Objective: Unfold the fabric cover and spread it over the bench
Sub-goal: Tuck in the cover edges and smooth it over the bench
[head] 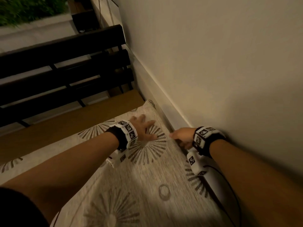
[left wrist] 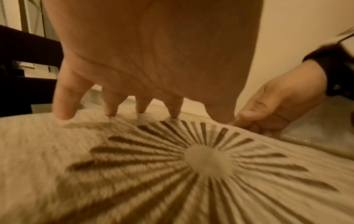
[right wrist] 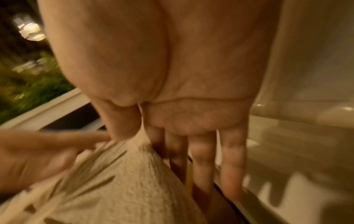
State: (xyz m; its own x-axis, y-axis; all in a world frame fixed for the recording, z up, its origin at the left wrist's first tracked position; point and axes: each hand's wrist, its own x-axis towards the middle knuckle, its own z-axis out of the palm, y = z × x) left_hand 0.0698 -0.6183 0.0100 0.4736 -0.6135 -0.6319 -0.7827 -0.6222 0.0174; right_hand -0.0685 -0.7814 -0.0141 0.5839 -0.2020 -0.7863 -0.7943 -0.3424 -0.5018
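Note:
The beige fabric cover (head: 147,177) with grey sunburst prints lies spread over the near part of the bench seat (head: 82,118). My left hand (head: 144,126) rests on it with fingers spread, and the fingertips (left wrist: 63,112) press into the cloth (left wrist: 134,174). My right hand (head: 182,136) is at the cover's edge beside the wall. In the right wrist view its thumb and index finger pinch a raised fold of the cover (right wrist: 124,189), while the other fingers (right wrist: 231,166) reach straight down into the gap by the wall. The left wrist view shows that right hand (left wrist: 277,103) holding the edge.
A dark slatted backrest (head: 65,71) runs along the bench's left side. The cream wall (head: 213,63) and its baseboard (head: 164,99) stand close on the right. Bare brown seat lies beyond the cover. Green plants (head: 24,10) grow past the far end.

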